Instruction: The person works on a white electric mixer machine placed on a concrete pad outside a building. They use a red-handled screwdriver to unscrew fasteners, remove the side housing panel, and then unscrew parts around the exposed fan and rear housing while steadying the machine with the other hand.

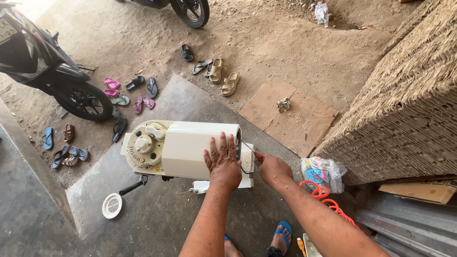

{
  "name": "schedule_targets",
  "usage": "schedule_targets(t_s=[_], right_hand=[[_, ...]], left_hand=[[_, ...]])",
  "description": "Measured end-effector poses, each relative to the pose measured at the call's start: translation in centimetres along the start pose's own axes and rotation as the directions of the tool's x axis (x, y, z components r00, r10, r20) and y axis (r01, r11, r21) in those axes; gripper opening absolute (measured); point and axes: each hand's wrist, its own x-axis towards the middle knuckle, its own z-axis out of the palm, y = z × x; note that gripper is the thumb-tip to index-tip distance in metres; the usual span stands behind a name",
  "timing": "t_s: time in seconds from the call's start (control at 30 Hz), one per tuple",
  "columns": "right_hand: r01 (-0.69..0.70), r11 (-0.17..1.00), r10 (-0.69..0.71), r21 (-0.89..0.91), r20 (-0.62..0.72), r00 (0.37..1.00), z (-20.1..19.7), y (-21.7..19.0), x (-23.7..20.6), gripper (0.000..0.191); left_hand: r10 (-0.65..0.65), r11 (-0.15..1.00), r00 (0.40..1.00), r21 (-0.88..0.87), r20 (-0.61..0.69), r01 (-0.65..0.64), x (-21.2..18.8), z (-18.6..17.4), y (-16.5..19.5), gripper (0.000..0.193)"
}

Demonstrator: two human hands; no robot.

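Two bare hands work on a cream machine (190, 148) lying on its side on the concrete floor (162, 223). Left hand (223, 162) rests flat and open on its casing; right hand (272, 169) grips a thin metal tool (247, 153) at the machine's end. Sandals (223, 77) lie scattered on the sand beyond.

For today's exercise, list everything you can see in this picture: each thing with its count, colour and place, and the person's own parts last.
Cream box-shaped machine with round dial end: one, on grey concrete floor, centre.
Round white vent cap: one, floor, lower left.
Black motorbike: one, upper left; another's wheel at top.
Sandals and flip-flops: many, pink, black, beige, blue, on sand.
Brown cardboard sheet: one, right of centre.
Woven straw stack: one, right.
Clear plastic bag: one, beside stack.
Orange coiled hose: one, lower right.
Left hand: flat on machine.
Right hand: gripping thin metal tool at machine's end.
Feet in blue flip-flops: bottom.
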Motion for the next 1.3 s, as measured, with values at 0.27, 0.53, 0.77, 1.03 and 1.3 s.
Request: schedule_targets(t_s=[0.27, 0.53, 0.77, 1.03, 1.3], right_hand=[[0.071, 0.997, -0.071, 0.007, -0.02, 0.997, 0.8, 0.4, 0.9, 0.054], [0.077, 0.921, -0.139, 0.382, 0.138, 0.981, 0.0, 4.4, 1.4, 0.052], [-0.009, 0.741, -0.266, 0.671, 0.306, 0.914, -1.1, 7.1, 0.2, 0.047], [-0.128, 0.709, -0.314, 0.694, 0.473, 0.823, 0.0, 9.0, -0.8, 0.048], [-0.09, 0.661, -0.317, 0.745, 0.386, 0.866, 4.2, 10.9, -0.5, 0.046]], left_hand=[[0.006, 1.0, 1.0, -0.004, -0.029, -0.006, 0.0, 0.1, 0.0, 0.087], [0.002, 1.0, 1.0, -0.03, -0.001, -0.002, -0.1, 0.0, 0.0, 0.084], [0.057, 0.963, 0.998, -0.26, -0.032, -0.064, 1.5, 1.2, -1.7, 0.065], [0.073, 0.945, 0.987, -0.306, -0.145, -0.115, 1.9, 3.3, -2.6, 0.061], [0.087, 0.944, 0.983, -0.302, -0.165, -0.134, 2.0, 3.8, -2.9, 0.06]])
